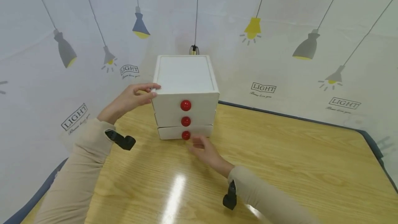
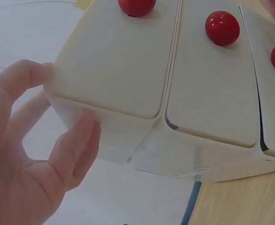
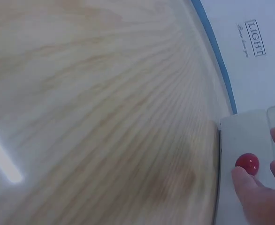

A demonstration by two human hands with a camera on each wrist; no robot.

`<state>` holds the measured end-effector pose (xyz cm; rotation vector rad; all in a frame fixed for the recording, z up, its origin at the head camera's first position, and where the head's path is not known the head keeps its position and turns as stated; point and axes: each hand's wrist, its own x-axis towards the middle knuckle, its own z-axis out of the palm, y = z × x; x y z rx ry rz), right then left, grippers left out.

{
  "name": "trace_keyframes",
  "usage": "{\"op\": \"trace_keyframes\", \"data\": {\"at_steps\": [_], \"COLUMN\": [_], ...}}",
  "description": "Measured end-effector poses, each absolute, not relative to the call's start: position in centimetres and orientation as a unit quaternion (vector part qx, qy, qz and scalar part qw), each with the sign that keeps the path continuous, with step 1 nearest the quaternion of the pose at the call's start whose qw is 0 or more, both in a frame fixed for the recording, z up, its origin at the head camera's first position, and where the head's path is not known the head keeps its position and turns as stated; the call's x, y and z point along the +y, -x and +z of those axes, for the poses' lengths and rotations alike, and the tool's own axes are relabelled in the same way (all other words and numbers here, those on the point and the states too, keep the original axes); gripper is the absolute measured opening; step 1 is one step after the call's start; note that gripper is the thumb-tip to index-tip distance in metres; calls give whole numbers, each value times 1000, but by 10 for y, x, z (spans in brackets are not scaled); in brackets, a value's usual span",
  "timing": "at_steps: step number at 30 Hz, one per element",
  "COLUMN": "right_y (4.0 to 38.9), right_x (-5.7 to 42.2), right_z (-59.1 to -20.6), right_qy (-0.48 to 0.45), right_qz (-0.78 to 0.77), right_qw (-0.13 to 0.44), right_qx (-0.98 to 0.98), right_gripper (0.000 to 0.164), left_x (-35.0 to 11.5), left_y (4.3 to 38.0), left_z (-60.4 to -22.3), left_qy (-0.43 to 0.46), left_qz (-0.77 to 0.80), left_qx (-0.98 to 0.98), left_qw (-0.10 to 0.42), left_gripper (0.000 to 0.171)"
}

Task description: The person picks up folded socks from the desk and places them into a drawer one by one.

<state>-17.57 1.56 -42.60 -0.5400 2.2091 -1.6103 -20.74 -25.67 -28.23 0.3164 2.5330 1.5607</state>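
Observation:
A white three-drawer box (image 1: 186,73) stands on the wooden table, a round red knob on each drawer front. My left hand (image 1: 132,98) touches its upper left front corner, fingertips at the top edge and side; the left wrist view shows these fingers (image 2: 69,157) against the box, spread and slightly bent. By the bottom drawer (image 1: 169,132) is my right hand (image 1: 205,149), its fingers loosely bent and apart beside the lowest knob (image 1: 186,135). In the right wrist view a fingertip overlaps a red knob (image 3: 248,163); whether it touches cannot be made out.
The wooden table (image 1: 280,161) spreads to the right and front, with a dark edge (image 1: 289,115) at the back. Behind it hangs a pale backdrop (image 1: 224,2) printed with lamps. Small black devices (image 1: 124,141) are worn at both wrists.

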Motion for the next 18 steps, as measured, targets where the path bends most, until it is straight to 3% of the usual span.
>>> {"op": "trace_keyframes", "data": {"at_steps": [7, 11, 14, 18], "right_y": [156, 153, 155, 161], "right_x": [61, 88, 107, 130], "right_z": [-419, -414, -405, -390], "right_qy": [238, 230, 213, 191], "right_qz": [-542, -541, -541, -534], "right_qw": [169, 149, 118, 72], "right_qx": [788, 795, 805, 821], "right_gripper": [40, 38, 35, 32], "left_x": [-257, -252, -239, -210], "left_y": [201, 194, 188, 177], "left_z": [-278, -274, -274, -277], "left_qy": [-118, -117, -102, -95], "left_qz": [479, 435, 407, 340], "left_qx": [869, 893, 901, 892], "left_qw": [44, -15, -105, -281], "left_gripper": [44, 41, 38, 35]}}
